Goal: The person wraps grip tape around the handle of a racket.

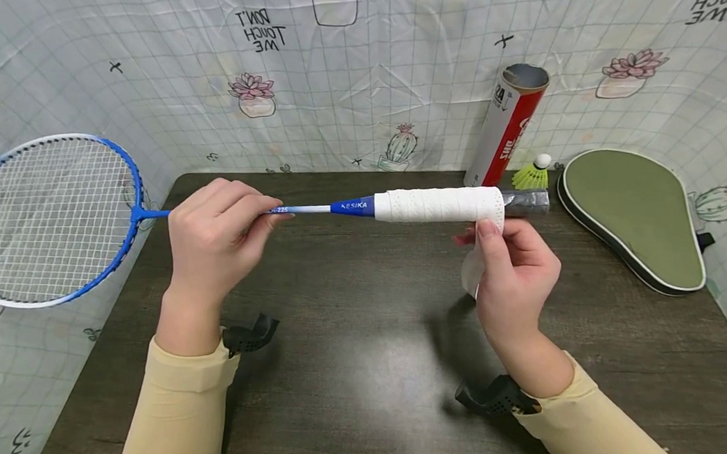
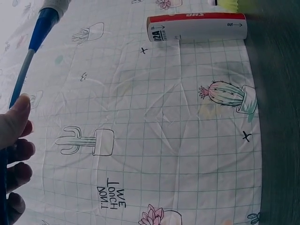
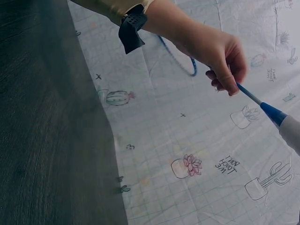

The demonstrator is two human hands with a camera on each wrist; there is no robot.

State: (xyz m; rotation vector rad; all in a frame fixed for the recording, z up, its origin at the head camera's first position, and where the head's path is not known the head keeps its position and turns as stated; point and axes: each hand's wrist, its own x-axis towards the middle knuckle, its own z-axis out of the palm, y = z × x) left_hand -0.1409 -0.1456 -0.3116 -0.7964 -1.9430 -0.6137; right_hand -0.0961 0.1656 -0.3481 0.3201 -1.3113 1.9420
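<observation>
Over the far half of the dark brown wooden desk (image 1: 341,392), a blue and white badminton racket (image 1: 311,209) is held up sideways, its round stringed head poking out past the left edge. The left hand (image 1: 213,238) has its grip closed in a pinch on the thin shaft. The right hand (image 1: 516,285) has a closed grip too, thumb and fingers pinching the soft white tape with tiny holes (image 1: 440,205) low on the handle. I think most of the wrapping is done: white goes from the blue cone (image 1: 352,205) almost to the bottom. The shiny dark grey handle end (image 1: 527,201) is bare, and a loose white piece (image 1: 470,272) hangs behind the right hand, so the last bit seems left. Near the far edge are a tall red and white tube (image 1: 507,125) and a yellow shuttlecock with a white tip (image 1: 532,173); a green racket case with a black side (image 1: 633,216) is by the far right corner. Only the head view shows the right hand and the bare end. The left wrist view shows the word "out" on the tube, too small to read from above. The right wrist view shows the left hand's pinch from another side, but cuts off the wrapped part.
</observation>
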